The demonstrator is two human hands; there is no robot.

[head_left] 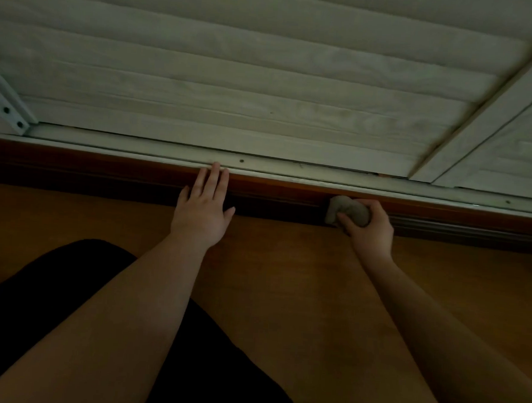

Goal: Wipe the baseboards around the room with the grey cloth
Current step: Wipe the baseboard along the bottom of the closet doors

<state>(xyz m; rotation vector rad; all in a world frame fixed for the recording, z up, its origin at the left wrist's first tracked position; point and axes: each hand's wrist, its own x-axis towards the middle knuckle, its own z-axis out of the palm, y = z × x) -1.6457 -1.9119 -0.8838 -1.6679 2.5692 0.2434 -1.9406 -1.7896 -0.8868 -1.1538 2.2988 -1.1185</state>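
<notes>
A dark wooden baseboard (110, 179) runs across the view below a white door track. My right hand (369, 229) grips a bunched grey cloth (346, 211) and holds it against the face of the baseboard, right of centre. My left hand (203, 207) lies flat with straight fingers, its fingertips resting on the top edge of the baseboard at the white track (260, 166). The scene is dim.
White louvred shutter doors (235, 75) stand above the track, with a vertical frame post (482, 111) at the right and a bracket (5, 107) at the far left. Brown wooden floor (284, 280) lies below. My dark-clothed leg (50, 297) fills the lower left.
</notes>
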